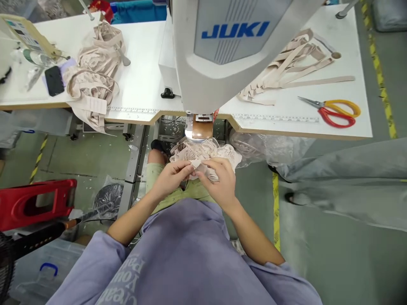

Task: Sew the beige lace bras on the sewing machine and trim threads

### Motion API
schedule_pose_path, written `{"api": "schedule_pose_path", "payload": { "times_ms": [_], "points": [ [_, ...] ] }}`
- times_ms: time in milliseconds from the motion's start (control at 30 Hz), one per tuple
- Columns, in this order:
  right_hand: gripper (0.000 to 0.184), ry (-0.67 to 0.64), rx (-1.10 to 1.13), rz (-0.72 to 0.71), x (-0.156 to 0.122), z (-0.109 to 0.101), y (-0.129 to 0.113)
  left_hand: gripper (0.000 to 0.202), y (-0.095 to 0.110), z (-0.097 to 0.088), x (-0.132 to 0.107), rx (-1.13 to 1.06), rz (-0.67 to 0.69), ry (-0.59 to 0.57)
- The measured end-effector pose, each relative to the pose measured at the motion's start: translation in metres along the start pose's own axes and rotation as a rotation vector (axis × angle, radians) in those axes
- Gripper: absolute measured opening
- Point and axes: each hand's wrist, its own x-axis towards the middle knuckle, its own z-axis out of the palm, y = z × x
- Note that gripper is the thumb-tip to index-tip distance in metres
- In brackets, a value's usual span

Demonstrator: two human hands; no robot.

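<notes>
My left hand [170, 178] and my right hand [221, 183] meet over my lap, both pinching a beige lace garment piece [206, 154]. The lace bunches up just below the foot of the white JUKI sewing machine [222, 46], which hangs over the notch in the white table [143, 84]. My left fingers grip a narrow beige strap end at the edge of the lace. My right fingers curl round the same spot from the other side.
A heap of beige garments [93, 76] lies on the table at left by a black phone [54, 80]. Loose beige straps [292, 63] and red-and-yellow scissors [333, 111] lie at right. A red stool [34, 203] stands on the floor at left. Grey plastic sheeting [346, 182] lies at right.
</notes>
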Motion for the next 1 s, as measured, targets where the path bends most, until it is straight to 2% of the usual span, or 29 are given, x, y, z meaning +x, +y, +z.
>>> {"api": "schedule_pose_path", "payload": {
  "times_ms": [167, 300, 400, 500, 567, 633, 667, 733, 767, 800, 867, 900, 1000],
  "points": [
    [0.024, -0.130, 0.016, 0.093, 0.003, -0.003, -0.010, 0.034, 0.006, 0.003, -0.001, 0.190, 0.059, 0.074],
    [0.025, -0.178, -0.007, 0.158, 0.006, -0.004, -0.007, 0.033, 0.007, 0.003, 0.002, 0.296, 0.104, 0.067],
    [0.023, -0.203, -0.020, 0.107, 0.004, 0.000, -0.007, 0.037, 0.009, 0.004, 0.003, 0.402, 0.082, 0.087],
    [0.025, -0.284, -0.057, 0.020, 0.001, 0.013, 0.000, 0.041, 0.005, 0.003, 0.013, 0.457, 0.047, 0.160],
    [0.027, -0.345, -0.096, -0.014, 0.002, 0.020, 0.013, 0.044, -0.001, 0.003, 0.026, 0.450, 0.027, 0.193],
    [0.026, -0.442, -0.084, -0.078, 0.011, 0.013, 0.033, 0.051, -0.010, 0.002, 0.037, 0.384, -0.026, 0.166],
    [0.023, -0.479, -0.109, -0.082, 0.019, 0.002, 0.044, 0.055, -0.014, 0.000, 0.040, 0.335, -0.062, 0.132],
    [0.022, -0.478, -0.258, 0.009, 0.046, -0.036, 0.073, 0.059, -0.022, -0.006, 0.043, 0.223, -0.135, 0.071],
    [0.022, -0.385, -0.441, 0.163, 0.065, -0.061, 0.090, 0.060, -0.025, -0.011, 0.042, 0.176, -0.163, 0.068],
    [0.030, -0.281, -0.541, 0.258, 0.086, -0.089, 0.108, 0.061, -0.027, -0.015, 0.040, 0.135, -0.183, 0.084],
    [0.047, -0.135, -0.661, 0.366, 0.130, -0.144, 0.144, 0.062, -0.028, -0.023, 0.037, 0.074, -0.203, 0.131],
    [0.051, -0.101, -0.708, 0.418, 0.150, -0.169, 0.160, 0.063, -0.027, -0.026, 0.035, 0.052, -0.202, 0.149],
    [0.044, -0.176, -0.780, 0.515, 0.190, -0.219, 0.195, 0.064, -0.020, -0.031, 0.032, 0.018, -0.186, 0.162]
  ]
}}
